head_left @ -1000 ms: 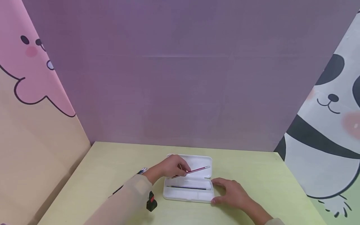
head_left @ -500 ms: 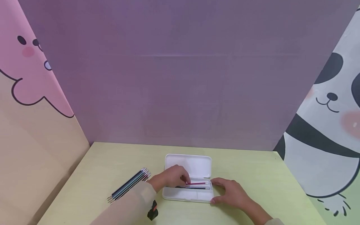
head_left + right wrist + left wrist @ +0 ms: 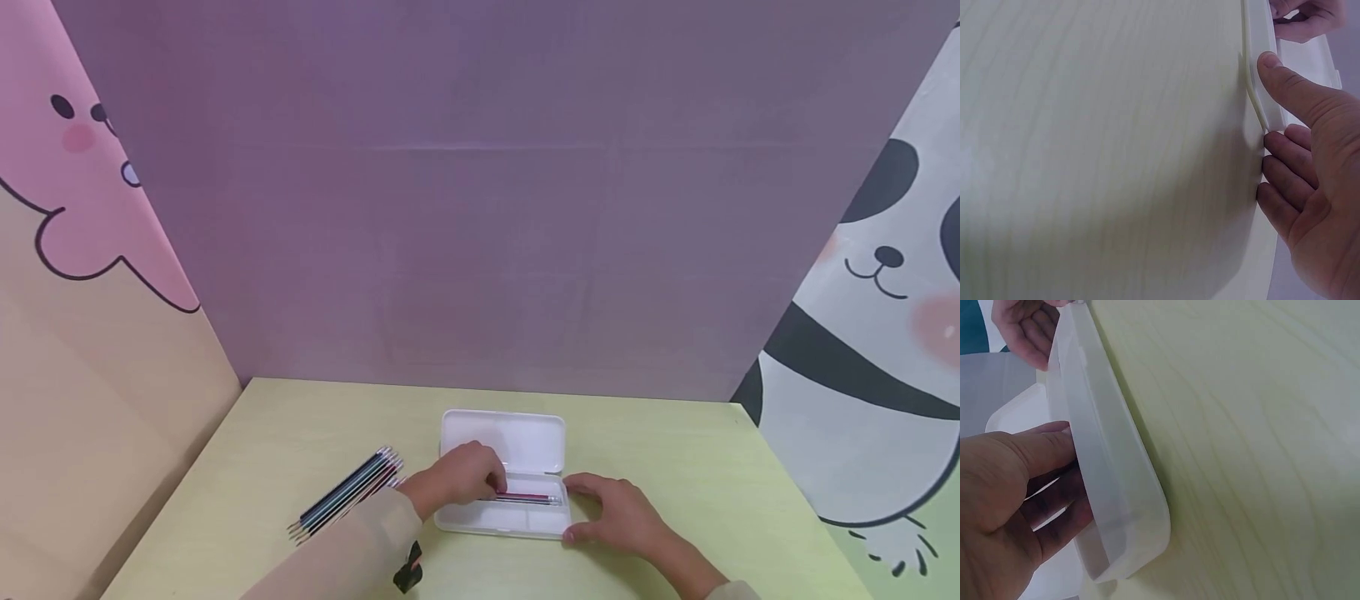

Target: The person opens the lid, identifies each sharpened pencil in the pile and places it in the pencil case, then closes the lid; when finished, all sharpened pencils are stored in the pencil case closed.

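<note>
Biggest thing in front of you is the yellow-green table (image 3: 675, 467), boxed in by a plain purple back panel (image 3: 480, 208), a pink cartoon-animal panel (image 3: 90, 167) on your left and a panda panel (image 3: 885, 333) on your right.

On the table sits the white pencil case (image 3: 501, 439), lid flipped open away from you, tray toward you. Off to its left is a loose bundle of pens (image 3: 347, 493) lying on the table, well clear of the case.

What's changed: a second ago your left hand (image 3: 459, 477) had the red pen (image 3: 525, 497) up in the air, angled over the lid. Half a second ago it was down at the tray, and now it lies flat in the tray, right alongside the dark pen that was already there. So I'd say that pen is basically in, with the bundle left to go.

Your left hand's fingers are curled at the pen's left end inside the tray; whether they're pinching it or just resting on it, I can't tell. Your right hand (image 3: 618, 517) hasn't moved: fingers relaxed and fairly straight, thumb on the rim, bracing the case's right end.

No brands, labels or readable writing anywhere, just the cartoon faces.
</note>
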{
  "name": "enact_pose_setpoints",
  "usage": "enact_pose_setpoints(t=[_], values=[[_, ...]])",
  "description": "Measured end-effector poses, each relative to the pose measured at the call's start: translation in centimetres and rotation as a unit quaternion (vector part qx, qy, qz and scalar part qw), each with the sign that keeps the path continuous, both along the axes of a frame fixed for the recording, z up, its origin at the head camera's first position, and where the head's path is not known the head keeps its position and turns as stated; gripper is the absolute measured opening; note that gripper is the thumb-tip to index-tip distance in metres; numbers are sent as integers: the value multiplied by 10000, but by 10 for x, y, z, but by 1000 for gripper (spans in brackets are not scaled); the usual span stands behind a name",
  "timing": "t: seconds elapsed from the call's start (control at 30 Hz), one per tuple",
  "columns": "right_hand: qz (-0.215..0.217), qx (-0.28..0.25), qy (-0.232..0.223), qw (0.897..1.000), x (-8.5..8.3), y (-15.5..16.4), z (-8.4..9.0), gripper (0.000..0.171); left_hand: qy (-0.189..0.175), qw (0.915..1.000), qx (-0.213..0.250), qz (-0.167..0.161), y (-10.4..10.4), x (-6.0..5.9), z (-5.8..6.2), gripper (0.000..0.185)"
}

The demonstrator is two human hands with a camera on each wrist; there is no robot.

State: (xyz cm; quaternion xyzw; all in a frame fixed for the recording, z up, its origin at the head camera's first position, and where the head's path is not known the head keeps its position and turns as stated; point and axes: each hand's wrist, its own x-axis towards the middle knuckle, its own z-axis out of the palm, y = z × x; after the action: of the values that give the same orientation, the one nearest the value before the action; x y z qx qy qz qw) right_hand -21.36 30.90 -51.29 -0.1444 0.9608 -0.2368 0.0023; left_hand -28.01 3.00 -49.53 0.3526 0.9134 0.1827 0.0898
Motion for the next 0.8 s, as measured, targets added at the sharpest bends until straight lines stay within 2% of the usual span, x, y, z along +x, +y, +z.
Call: enact_pose_setpoints(t=[0.23,0.37,0.53,0.67,0.8], values=[[21,14,-25,10000,-1,1,1,74,-202,9997,102,-136,-4,-2,2,11],[28,39,-12,10000,-1,0,1,74,-546,9974,459,-85,-8,-4,1,14],[51,55,37,10000,-1,0,0,73,-660,9942,843,-99,-16,-8,-1,13],[55,74,78,9999,0,-1,1,73,-817,9897,1176,-54,-23,-11,2,13],[94,97,130,9998,1,-1,4,73,-1092,9815,1572,-57,-35,-12,8,13]])
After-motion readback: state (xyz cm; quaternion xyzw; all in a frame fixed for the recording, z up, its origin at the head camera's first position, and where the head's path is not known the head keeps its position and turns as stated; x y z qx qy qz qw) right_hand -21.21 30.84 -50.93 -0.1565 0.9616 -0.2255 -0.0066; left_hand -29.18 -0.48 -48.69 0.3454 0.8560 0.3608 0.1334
